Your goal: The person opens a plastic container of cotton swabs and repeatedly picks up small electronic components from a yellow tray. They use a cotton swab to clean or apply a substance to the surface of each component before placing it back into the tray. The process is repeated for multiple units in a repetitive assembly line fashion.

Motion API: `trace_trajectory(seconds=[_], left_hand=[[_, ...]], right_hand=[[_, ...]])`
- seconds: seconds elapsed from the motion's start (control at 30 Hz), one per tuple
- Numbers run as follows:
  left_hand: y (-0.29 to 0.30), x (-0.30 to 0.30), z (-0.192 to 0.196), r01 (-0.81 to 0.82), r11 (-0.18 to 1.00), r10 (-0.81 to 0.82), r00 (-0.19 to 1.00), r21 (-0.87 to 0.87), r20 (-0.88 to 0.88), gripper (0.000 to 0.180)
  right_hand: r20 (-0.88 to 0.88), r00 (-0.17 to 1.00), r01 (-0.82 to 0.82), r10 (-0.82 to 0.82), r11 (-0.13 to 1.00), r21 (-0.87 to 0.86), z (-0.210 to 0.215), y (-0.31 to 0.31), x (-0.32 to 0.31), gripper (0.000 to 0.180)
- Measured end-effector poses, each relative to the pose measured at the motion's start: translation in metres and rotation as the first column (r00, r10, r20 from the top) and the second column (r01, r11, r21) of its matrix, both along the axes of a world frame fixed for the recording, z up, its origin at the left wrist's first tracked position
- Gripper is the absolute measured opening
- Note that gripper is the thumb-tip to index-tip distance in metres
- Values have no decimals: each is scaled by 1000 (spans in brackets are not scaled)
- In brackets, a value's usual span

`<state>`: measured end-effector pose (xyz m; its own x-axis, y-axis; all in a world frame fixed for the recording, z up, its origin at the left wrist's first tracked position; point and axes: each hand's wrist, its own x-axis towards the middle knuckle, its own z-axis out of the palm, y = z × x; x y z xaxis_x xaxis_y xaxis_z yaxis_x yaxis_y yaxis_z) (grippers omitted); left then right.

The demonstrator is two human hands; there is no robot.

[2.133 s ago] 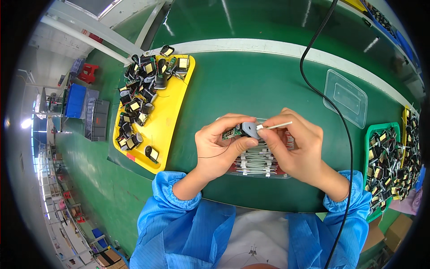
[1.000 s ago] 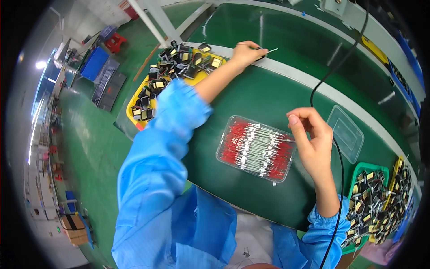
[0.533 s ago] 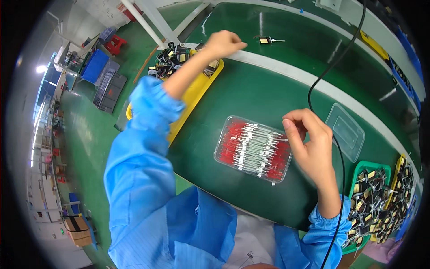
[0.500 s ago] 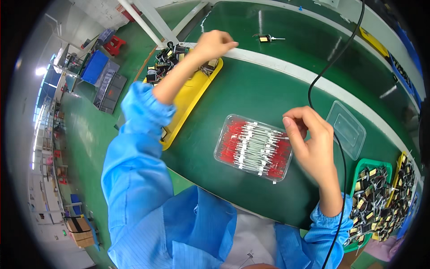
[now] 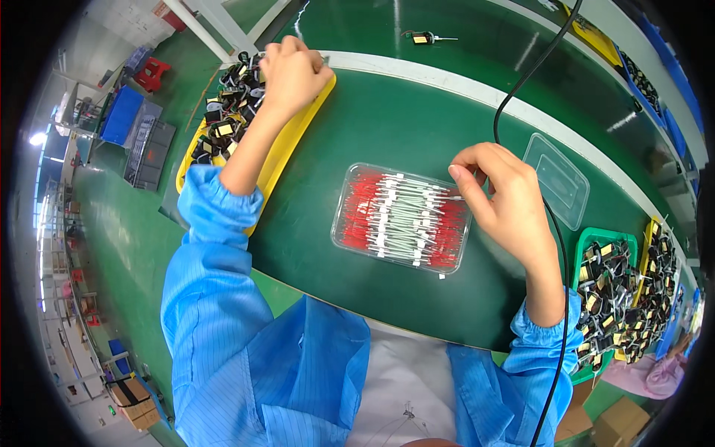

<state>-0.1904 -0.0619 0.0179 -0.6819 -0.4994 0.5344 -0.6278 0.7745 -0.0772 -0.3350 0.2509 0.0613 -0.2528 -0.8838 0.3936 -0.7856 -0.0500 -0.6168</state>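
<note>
My left hand [image 5: 294,78] is over the far end of a yellow tray [image 5: 287,153] heaped with small black motor-like parts [image 5: 223,130] with pale labels and wires. Its fingers are curled, and whatever they grip is hidden. My right hand [image 5: 510,197] hovers by the right edge of a clear plastic box [image 5: 398,262]. Thumb and forefinger are pinched together; anything between them is too small to make out. Inside the box lie rows of thin leads [image 5: 402,216] with red ends and white-green middles.
A clear lid [image 5: 558,179] lies on the right of the green table. Beyond it, a black cable [image 5: 514,93] hangs across. One motor-like part [image 5: 424,38] lies past the white rail [image 5: 402,68]. A green basket [image 5: 631,240] of similar parts stands at lower right.
My left hand has moved left and closer over the yellow tray's far end, its fingers curling down. My right hand keeps its pinch beside the box. The whole view has shifted slightly.
</note>
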Motion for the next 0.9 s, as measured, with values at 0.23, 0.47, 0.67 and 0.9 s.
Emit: trace_trajectory(seconds=[0.23, 0.47, 0.67, 0.9], left_hand=[[80, 16, 57, 488, 768, -142, 762, 416, -632, 12], [123, 15, 14, 910, -28, 345, 397, 414, -850, 30], [125, 21, 0, 843, -336, 398, 532, 420, -747, 38], [130, 22, -4, 811, -507, 460, 542, 292, -703, 39]], right_hand=[[-170, 973, -144, 154, 987, 67, -14, -2, 0, 6], [-301, 939, -107, 166, 973, 203, -4, 3, -1, 9], [-371, 914, -78, 167, 967, 243, -4, 4, -1, 8], [-275, 947, -119, 167, 976, 183, 6, 5, -5, 9]])
